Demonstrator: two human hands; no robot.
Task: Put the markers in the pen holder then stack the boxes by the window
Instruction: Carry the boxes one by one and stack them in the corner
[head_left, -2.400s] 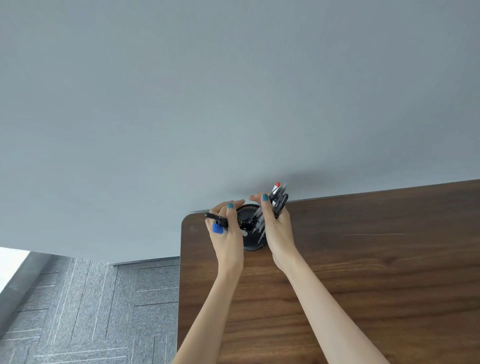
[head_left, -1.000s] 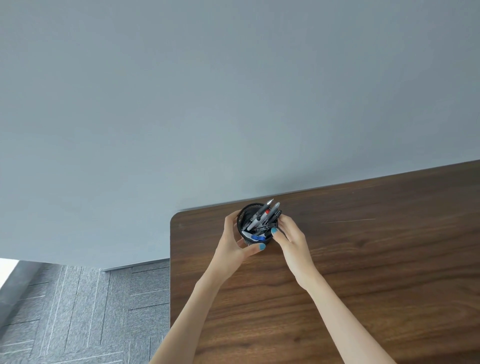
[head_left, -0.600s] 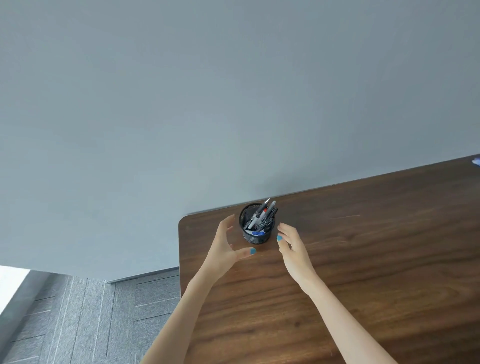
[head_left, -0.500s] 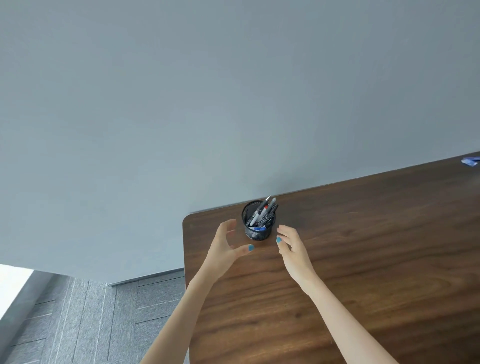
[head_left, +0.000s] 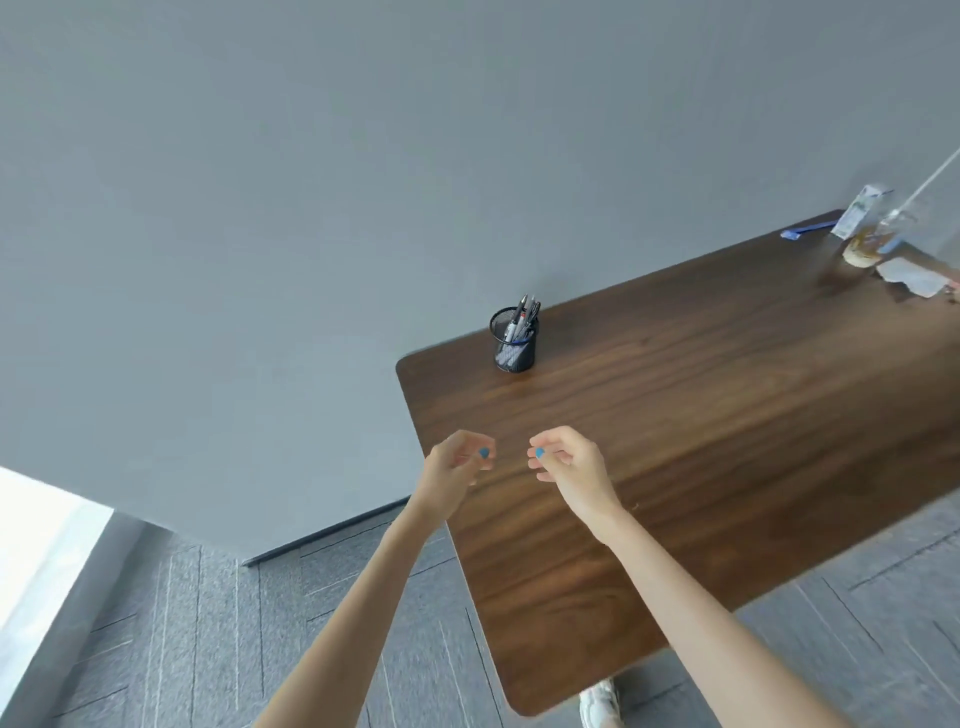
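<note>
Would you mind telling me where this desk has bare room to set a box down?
The wide stretch of desk between the pen holder and the far right corner is bare, as is the near end, closer in than the right hand. The far right corner is crowded: a carton, a bottle and paper cluster there.

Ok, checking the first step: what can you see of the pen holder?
The pen holder is a black wire-mesh cylinder, open-topped, standing upright on the dark wooden table near its far left corner. Markers stand in it, leaning right, above its rim. The left hand and right hand are apart from it.
</note>
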